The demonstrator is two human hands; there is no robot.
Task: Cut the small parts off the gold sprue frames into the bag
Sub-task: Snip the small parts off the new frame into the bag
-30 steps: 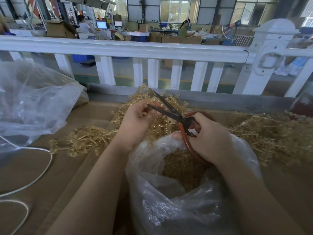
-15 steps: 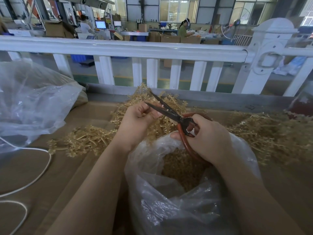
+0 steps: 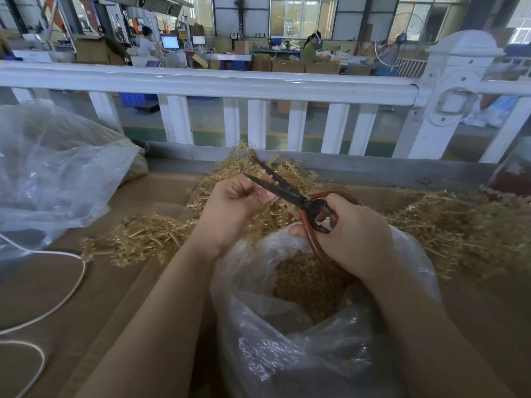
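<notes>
Brown cardboard is laid over the desk (image 3: pixel 57 282), and nearest the camera a clear plastic bag (image 3: pixel 287 354) is stood open, with a heap of small gold parts (image 3: pixel 304 285) seen inside it. Above the bag's mouth, scissors (image 3: pixel 287 193) with red looped handles are gripped by the right hand (image 3: pixel 353 234), its fingers curled round the handles; the dark blades are parted and pointed up and to the left. Just beside the blades, a thin gold sprue piece is pinched in the curled fingers of the left hand (image 3: pixel 232 205), though the piece itself is too small to be made out clearly. Piles of gold sprue frames (image 3: pixel 143 239) are spread across the desk behind and to both sides of the hands. At the left, a white cord (image 3: pixel 66 291) and a second, crumpled plastic bag (image 3: pixel 57 173) are seen. Farther back, a white railing (image 3: pixel 215 84) is set along the desk's far edge, and a workshop with seated workers is visible beyond it.
</notes>
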